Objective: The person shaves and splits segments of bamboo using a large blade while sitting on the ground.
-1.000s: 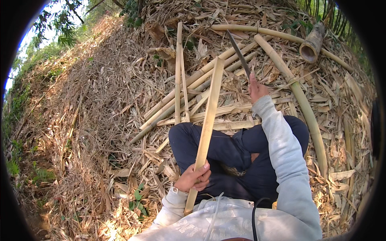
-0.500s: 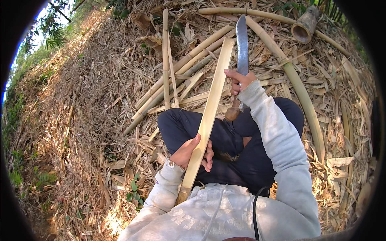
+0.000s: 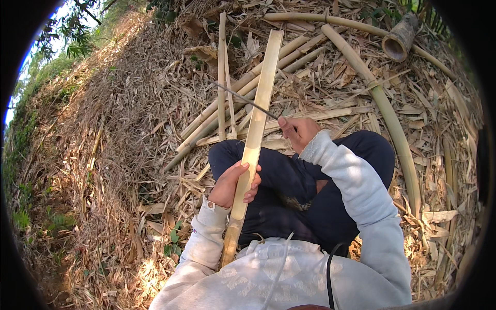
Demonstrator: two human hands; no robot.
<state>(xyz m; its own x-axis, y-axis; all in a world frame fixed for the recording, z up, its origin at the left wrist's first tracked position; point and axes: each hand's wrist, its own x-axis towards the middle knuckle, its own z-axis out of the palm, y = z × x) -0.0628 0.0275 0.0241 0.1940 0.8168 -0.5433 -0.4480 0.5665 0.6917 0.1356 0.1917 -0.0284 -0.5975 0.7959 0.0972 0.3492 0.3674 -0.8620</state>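
A long, pale split bamboo strip (image 3: pixel 263 93) slants up and away from my waist, its lower end against my sweatshirt. My left hand (image 3: pixel 235 185) is wrapped round its lower half, thumb on the inner face and fingers round the right edge. In my right hand (image 3: pixel 299 133) is a machete (image 3: pixel 247 100), seen edge-on as a thin dark line. Its blade lies crosswise at the strip's upper half and reaches past it to the left; whether it touches the strip I cannot tell. The handle is hidden by my right hand.
My crossed legs (image 3: pixel 289 206) in dark trousers are under the strip. Beyond them lie several bamboo poles (image 3: pixel 222 111) and split pieces. A curved bamboo pole (image 3: pixel 385 106) runs down the right, and a hollow bamboo section (image 3: pixel 398 44) lies at far right. Dry leaves cover the ground.
The machete has turned from upright, flat side showing, to edge-on and crosswise at the strip. The strip's far end has swung left and farther away. My left hand has closed round it.
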